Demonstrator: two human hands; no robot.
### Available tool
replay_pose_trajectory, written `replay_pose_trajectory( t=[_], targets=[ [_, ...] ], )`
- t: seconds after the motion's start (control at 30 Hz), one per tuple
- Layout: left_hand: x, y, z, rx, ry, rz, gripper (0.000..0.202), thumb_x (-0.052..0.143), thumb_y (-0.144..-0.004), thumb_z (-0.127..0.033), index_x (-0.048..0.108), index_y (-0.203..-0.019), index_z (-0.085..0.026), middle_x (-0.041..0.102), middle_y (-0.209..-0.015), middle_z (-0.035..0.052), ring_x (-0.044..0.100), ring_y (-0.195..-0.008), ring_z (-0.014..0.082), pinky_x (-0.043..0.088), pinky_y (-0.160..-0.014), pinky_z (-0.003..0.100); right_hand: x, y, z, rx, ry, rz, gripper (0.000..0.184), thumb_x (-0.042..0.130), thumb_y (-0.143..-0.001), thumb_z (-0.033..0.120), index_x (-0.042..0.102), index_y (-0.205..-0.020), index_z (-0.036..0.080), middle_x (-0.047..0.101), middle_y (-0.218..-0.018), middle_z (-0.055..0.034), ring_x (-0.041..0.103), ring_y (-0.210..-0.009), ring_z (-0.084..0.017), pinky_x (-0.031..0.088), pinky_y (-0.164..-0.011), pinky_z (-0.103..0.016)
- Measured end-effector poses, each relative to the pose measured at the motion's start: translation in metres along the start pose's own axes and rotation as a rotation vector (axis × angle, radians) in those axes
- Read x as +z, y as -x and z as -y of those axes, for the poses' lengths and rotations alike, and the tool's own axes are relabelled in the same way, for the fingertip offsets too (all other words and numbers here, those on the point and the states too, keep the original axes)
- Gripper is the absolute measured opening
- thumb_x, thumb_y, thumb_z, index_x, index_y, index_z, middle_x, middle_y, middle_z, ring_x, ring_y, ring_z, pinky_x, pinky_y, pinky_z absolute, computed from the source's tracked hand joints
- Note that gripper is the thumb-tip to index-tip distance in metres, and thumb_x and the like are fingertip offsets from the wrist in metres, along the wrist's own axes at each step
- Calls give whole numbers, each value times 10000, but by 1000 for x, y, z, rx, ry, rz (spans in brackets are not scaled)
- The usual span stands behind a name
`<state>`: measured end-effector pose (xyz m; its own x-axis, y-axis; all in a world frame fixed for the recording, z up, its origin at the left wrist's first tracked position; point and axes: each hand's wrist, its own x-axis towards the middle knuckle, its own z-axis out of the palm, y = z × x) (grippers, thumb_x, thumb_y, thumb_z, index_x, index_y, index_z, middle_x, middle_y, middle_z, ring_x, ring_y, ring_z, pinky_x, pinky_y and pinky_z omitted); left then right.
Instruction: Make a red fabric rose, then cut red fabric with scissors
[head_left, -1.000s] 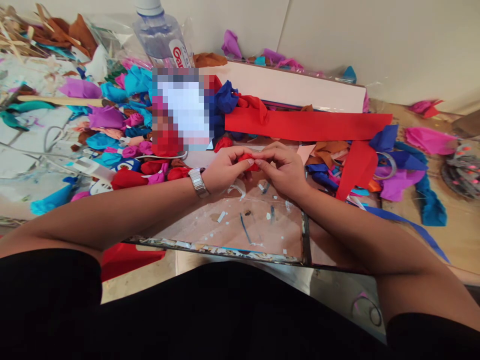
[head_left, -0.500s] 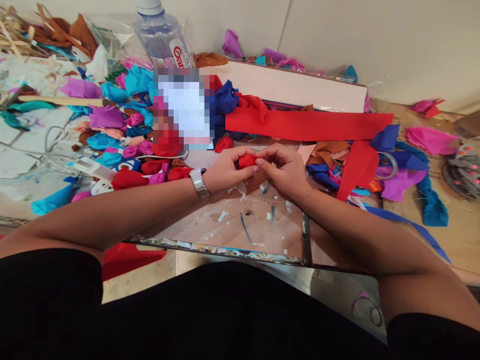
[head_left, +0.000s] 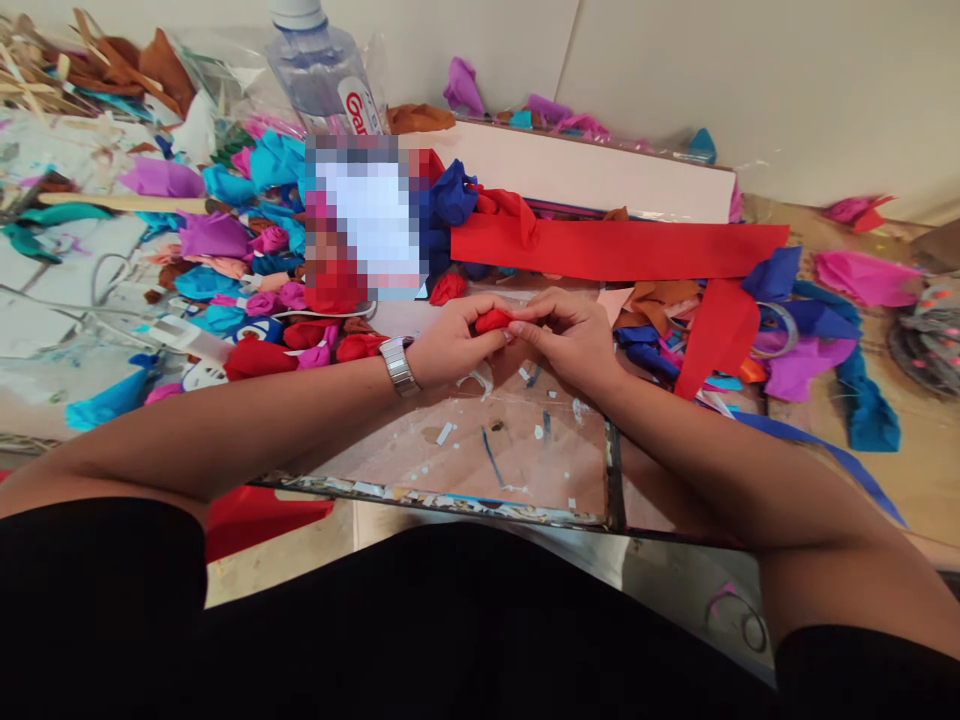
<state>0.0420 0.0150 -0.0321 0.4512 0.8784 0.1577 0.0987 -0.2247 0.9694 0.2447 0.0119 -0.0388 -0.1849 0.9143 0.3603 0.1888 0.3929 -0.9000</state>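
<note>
A small rolled bundle of red crepe paper (head_left: 492, 321) is pinched between my two hands above the worktable (head_left: 480, 450). My left hand (head_left: 454, 342), with a metal-band watch (head_left: 400, 366) on the wrist, curls its fingers and thumb around the bundle's left side. From the right, my right hand (head_left: 566, 338) presses thumb and fingertips together at the bundle's other end. The fingers cover part of the paper. Just beyond the hands lies another crumpled red paper piece (head_left: 448, 288).
A long red paper strip (head_left: 637, 250) lies behind my hands. Crumpled coloured paper (head_left: 217, 235) heaps up at left, by a water bottle (head_left: 322, 75) and a blurred-out bright screen (head_left: 371, 215). A tape roll (head_left: 776, 330) sits among scraps at right. The table's front edge (head_left: 450, 505) is close to me.
The fingers of both hands have shifted very slightly on the red paper bundle, which stays in the same place. Nothing else on the table has visibly moved.
</note>
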Motion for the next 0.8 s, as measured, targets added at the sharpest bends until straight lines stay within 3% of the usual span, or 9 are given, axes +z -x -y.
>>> replay_pose_trajectory(
  t=[0.2, 0.5, 0.63, 0.8],
  targets=[
    [0, -1, -2, -37, 50, -32, 223, 772, -850, -364, 703, -906, -160, 665, -718, 1, 576, -610, 106, 465, -578, 216, -2, 1, 5, -45, 10, 34, 359, 771, -935, 613, 864, -977, 269, 803, -955, -71, 710, -882, -222, 574, -796, -383],
    [3, 1, 0, -133, 160, -85, 225, 818, -806, -333, 733, -926, -163, 648, -684, -10, 537, -526, 87, 430, -482, 200, -3, 1, 4, -93, 81, 36, 271, 767, -945, 535, 880, -1015, 299, 779, -947, -63, 684, -866, -221, 556, -768, -372],
    [2, 0, 0, -129, 176, -76, 235, 834, -789, -330, 722, -907, -161, 649, -675, -8, 547, -530, 90, 443, -489, 198, -4, 1, 4, -107, 107, 46, 260, 760, -953, 528, 881, -1024, 309, 776, -954, -62, 685, -879, -225, 566, -798, -380],
    [2, 0, -2, -116, 192, -73, 226, 828, -788, -323, 709, -884, -157, 641, -657, -9, 548, -528, 87, 442, -487, 188, -5, 2, 2, -156, 123, 48, 181, 742, -977, 412, 878, -1029, 305, 773, -954, -58, 694, -887, -218, 566, -805, -373]
  ],
)
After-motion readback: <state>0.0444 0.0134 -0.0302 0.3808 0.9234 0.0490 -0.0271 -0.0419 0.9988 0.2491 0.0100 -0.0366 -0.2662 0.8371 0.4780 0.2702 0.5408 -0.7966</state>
